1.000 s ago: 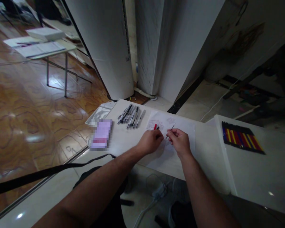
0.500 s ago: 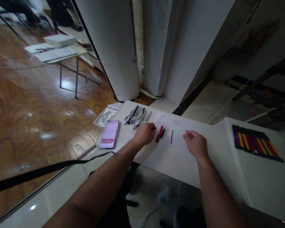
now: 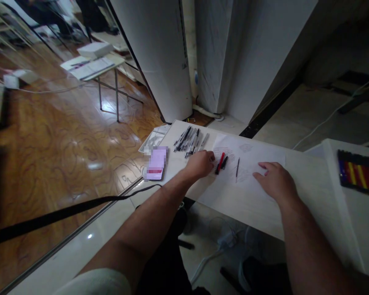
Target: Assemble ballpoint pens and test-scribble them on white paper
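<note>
My left hand (image 3: pixel 200 164) rests on the white table (image 3: pixel 301 180), fingers curled loosely, just left of a red pen part (image 3: pixel 219 162) and a black one (image 3: pixel 224 162) lying on a sheet of paper (image 3: pixel 252 164). I cannot see anything in that hand. My right hand (image 3: pixel 275 181) lies flat and open on the paper, right of a thin dark refill (image 3: pixel 237 168). A row of several black and grey pens (image 3: pixel 189 141) lies beyond my left hand.
A phone-sized pink object (image 3: pixel 156 163) lies near the table's left end. A pack of coloured sticks (image 3: pixel 359 172) sits on a second white surface at right. White pillars (image 3: pixel 162 53) stand behind; another table (image 3: pixel 94 67) stands far left on the wood floor.
Both hands let go of the pen parts, which now lie on the paper. My right hand slid to the right and flattened; my left hand moved slightly left.
</note>
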The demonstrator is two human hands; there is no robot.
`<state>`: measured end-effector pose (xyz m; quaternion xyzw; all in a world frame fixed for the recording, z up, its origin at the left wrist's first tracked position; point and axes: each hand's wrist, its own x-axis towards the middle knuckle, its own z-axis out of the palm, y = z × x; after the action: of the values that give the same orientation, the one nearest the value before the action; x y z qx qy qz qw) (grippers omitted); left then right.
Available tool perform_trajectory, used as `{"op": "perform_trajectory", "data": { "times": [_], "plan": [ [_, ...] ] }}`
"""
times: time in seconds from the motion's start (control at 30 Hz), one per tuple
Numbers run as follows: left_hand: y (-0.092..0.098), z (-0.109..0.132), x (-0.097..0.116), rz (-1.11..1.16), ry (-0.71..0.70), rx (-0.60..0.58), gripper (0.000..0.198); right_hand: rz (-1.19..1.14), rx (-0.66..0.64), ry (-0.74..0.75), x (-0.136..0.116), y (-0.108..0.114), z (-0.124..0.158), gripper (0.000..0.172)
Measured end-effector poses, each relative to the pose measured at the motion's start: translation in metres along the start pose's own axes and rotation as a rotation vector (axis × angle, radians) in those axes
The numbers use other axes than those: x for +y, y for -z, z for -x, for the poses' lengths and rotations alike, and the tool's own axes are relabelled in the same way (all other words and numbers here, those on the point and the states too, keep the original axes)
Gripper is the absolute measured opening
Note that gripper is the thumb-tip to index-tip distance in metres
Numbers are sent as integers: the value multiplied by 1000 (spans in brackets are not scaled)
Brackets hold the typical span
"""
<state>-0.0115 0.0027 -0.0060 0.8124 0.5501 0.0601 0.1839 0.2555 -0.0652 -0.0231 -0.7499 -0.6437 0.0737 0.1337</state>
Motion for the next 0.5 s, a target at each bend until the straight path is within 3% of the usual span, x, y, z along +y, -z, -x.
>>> {"op": "perform_trajectory", "data": {
  "times": [0.5],
  "plan": [
    [1, 1, 2, -12, -10, 3, 26, -1, -6, 11, -10, 0, 1, 38]
  ]
}}
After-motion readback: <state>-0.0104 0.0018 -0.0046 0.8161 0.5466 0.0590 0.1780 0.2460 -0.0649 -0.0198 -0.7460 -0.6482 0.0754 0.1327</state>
